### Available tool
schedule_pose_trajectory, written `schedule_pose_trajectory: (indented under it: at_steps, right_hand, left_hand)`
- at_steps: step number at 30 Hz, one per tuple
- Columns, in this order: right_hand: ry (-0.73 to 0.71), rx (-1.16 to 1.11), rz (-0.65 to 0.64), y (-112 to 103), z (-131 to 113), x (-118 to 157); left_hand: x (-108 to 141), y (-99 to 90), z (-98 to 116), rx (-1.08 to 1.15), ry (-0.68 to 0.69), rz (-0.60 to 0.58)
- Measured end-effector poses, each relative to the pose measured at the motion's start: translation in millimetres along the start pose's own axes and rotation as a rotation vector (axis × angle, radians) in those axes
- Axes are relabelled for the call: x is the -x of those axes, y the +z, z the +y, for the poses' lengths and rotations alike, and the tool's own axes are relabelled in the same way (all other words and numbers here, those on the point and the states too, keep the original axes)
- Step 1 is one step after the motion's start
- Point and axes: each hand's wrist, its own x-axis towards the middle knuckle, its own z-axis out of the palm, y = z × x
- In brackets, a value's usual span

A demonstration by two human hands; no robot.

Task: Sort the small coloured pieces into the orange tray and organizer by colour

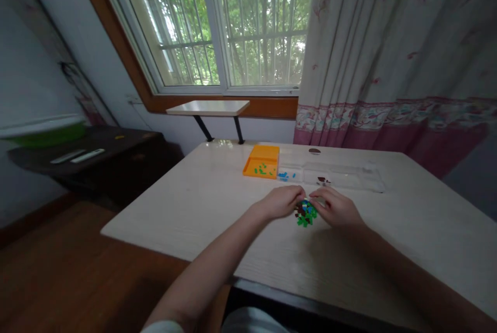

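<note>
A small cluster of green, brown, blue and white pieces (305, 213) is between my two hands, over the near part of the pale table (217, 198). My left hand (282, 201) is closed at the cluster's upper left, fingertips pressed together on its edge. On the right side, my right hand (337, 205) has its thumb and fingers bent in a pinch at the cluster's upper right. Whether a loose small piece is between the fingertips is too small to tell.
Beyond my hands lie an orange tray (259, 176) with green bits and a clear plastic tray (349, 179) holding blue and brown bits. A dark oval (315, 151) is behind. A small raised shelf (209, 107) stands at the back left.
</note>
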Motion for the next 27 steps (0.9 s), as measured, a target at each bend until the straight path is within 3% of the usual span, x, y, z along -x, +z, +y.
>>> schedule_pose_trajectory:
  at_steps: [13, 27]
  right_hand:
    - [-0.070, 0.012, 0.003, -3.4, -1.6, -1.7]
    - [-0.091, 0.003, 0.024, -2.0, -1.8, 0.0]
  left_hand:
    - [-6.1, 8.6, -1.2, 0.184, -0.009, 0.007]
    - [-5.8, 10.4, 0.3, 0.229, -0.050, 0.017]
